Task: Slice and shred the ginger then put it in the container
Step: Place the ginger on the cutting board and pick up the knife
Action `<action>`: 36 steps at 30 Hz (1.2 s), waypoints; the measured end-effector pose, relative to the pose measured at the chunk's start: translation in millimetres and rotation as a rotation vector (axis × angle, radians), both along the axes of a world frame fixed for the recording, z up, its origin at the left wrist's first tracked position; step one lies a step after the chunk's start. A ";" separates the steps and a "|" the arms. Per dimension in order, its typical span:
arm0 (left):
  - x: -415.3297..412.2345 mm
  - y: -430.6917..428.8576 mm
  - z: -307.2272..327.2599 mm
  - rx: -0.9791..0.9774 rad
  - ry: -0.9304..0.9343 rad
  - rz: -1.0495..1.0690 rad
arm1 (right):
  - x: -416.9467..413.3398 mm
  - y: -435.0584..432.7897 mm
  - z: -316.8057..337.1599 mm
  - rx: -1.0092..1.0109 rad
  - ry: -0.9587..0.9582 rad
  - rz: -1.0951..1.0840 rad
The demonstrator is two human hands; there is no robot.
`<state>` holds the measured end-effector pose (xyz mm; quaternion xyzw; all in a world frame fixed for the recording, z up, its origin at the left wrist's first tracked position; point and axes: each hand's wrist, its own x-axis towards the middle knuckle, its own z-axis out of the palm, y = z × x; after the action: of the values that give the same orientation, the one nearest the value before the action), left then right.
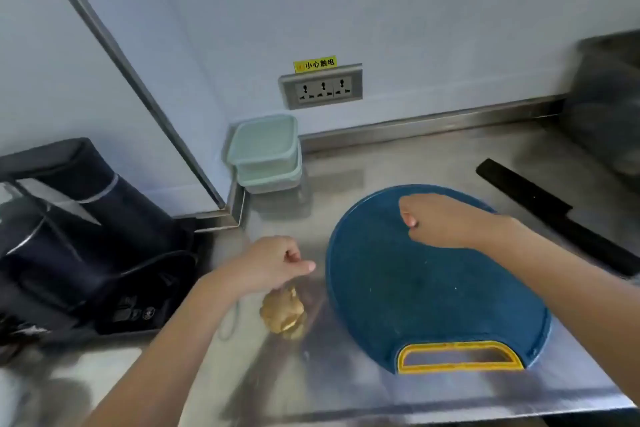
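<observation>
A knobbly tan piece of ginger (282,310) lies on the steel counter, left of a round blue cutting board (426,295) with a yellow handle. My left hand (270,265) is right above the ginger with fingers curled and thumb pointing right; the ginger's top meets the hand's underside, and any grip is hidden. My right hand (440,220) is a fist over the far part of the board and holds nothing I can see. Two stacked pale green containers (265,152) stand by the back wall. A black-handled knife (540,210) lies right of the board.
Dark bags and cables (86,229) fill the lower surface on the left. A wall socket (322,87) sits above the containers. A dark appliance (609,104) stands at the back right. The counter's front edge (450,418) runs close below the board.
</observation>
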<state>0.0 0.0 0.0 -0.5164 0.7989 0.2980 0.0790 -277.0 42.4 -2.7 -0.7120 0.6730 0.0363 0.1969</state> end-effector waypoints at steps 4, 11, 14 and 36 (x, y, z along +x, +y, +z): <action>14.6 -0.1 -11.8 -0.026 -0.148 -0.024 | 1.3 -4.2 -18.1 -0.004 0.023 0.053; 26.4 25.3 -27.3 -0.103 -0.110 -0.017 | 3.3 12.0 -37.6 -0.169 -0.009 0.088; 29.5 39.0 -31.0 -0.146 -0.066 0.019 | 5.2 19.3 -39.6 -0.174 -0.002 0.093; -130.4 65.9 -65.2 -0.327 0.619 -0.109 | -117.2 85.9 -40.7 -0.379 0.022 -0.515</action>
<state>-130.4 65.9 -65.2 -0.3643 0.8485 0.3037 -0.2347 -394.2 128.3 -43.4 -0.5419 0.8279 -0.1330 0.0560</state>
